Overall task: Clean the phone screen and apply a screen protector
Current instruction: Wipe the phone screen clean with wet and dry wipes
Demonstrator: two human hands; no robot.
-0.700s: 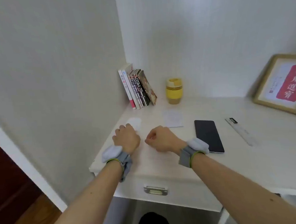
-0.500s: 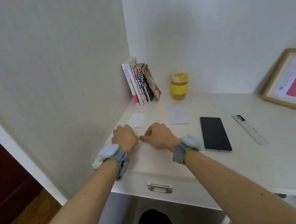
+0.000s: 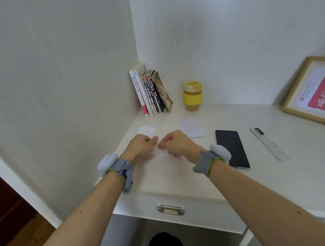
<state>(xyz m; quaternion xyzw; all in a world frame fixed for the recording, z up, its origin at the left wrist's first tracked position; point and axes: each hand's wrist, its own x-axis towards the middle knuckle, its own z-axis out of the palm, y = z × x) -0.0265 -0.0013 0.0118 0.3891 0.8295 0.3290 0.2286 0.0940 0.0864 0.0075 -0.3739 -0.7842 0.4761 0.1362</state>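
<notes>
**Hands meet over a clear sheet at the bench corner**

A white bench (image 3: 209,179) fills a corner between pale walls, with a drawer handle (image 3: 170,209) under its front edge. At the back left a row of books (image 3: 150,91) leans against the wall, and a yellow cup (image 3: 193,95) stands just beside them. A framed picture (image 3: 312,91) is propped at the far right.

The left hand (image 3: 142,146) and right hand (image 3: 175,143) are close together near the left end, fingers curled, knuckles almost touching. Between and below them lies a faint clear sheet (image 3: 159,153); both hands seem to pinch its top edge, though the blur leaves the grip uncertain. Grey wristbands sit on both wrists.

The phone (image 3: 233,147) lies flat, screen up and dark, right of the right hand and apart from it. A ruler (image 3: 269,144) lies further right. Two small white papers (image 3: 146,130) (image 3: 192,126) rest beyond the hands.
</notes>
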